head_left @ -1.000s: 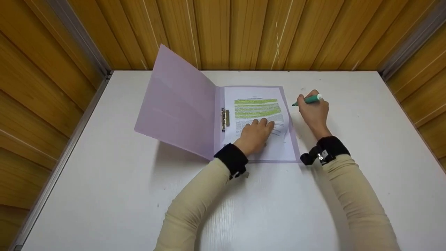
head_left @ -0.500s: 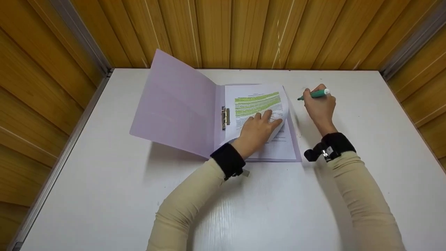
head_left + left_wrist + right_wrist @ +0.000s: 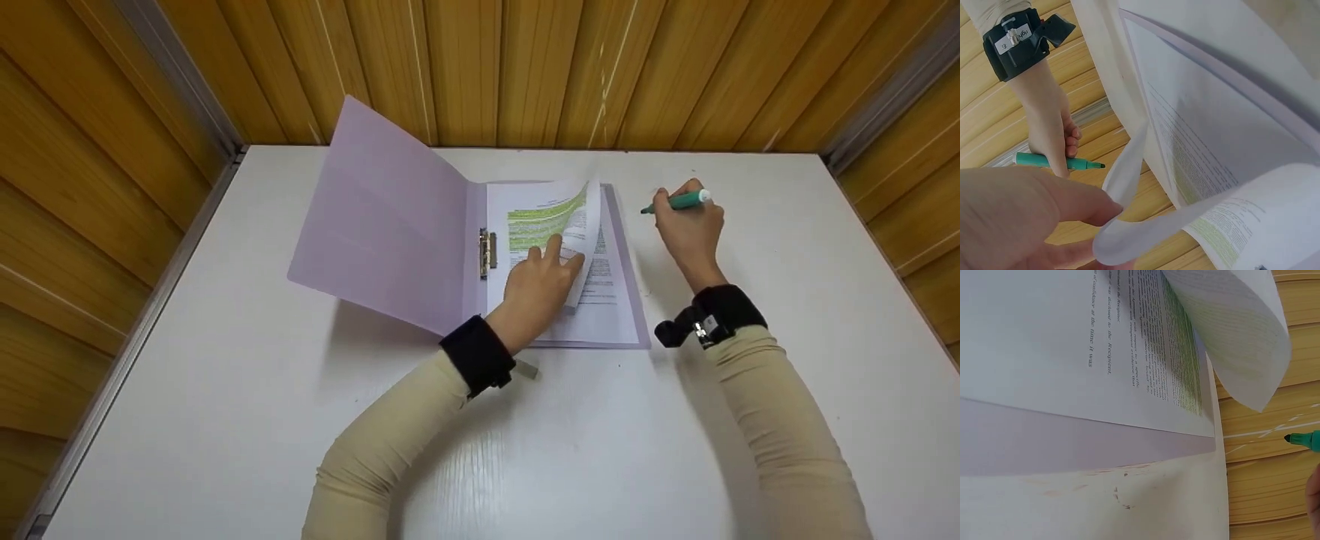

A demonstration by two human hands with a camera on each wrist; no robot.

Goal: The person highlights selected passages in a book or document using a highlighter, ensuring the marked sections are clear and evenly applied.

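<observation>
From the head view, a white table (image 3: 225, 420) with a faint wood grain sits boxed in by ribbed, honey-coloured wooden wall panels (image 3: 525, 67) at 12, 9 and 3 o'clock, and a thin, matt lilac folder (image 3: 390, 217) lies open at its far centre, front cover tilted up toward 10 o'clock, a small metal clip (image 3: 486, 255) on the spine. The left hand (image 3: 536, 289) is in the middle of it all, fingers curled round the top sheet (image 3: 559, 217), a printed page streaked with green highlighter that bows upward and hides part of the page beneath (image 3: 611, 300). At 2 o'clock of the folder, the right hand (image 3: 690, 229) rests on the table just beside the folder's edge, fingers wrapped round a teal marker (image 3: 675, 202), tip pointing toward 9 o'clock. Over to the left wrist view: thumb and finger of the left hand (image 3: 1022, 219) pinch the sheet's (image 3: 1129, 225) curling white edge, thin and flexible; beyond, at 10 o'clock, the right hand (image 3: 1053, 135) grips the slim round marker (image 3: 1058, 162) against the wooden wall. Right wrist view now: the lifted sheet (image 3: 1241, 337) arches at 1 o'clock over the flat printed page (image 3: 1072, 343), the folder's lilac border (image 3: 1072, 444) lies on the scuffed white table (image 3: 1100, 506), and only the marker's dark tip (image 3: 1303, 440) pokes in at 3 o'clock.
</observation>
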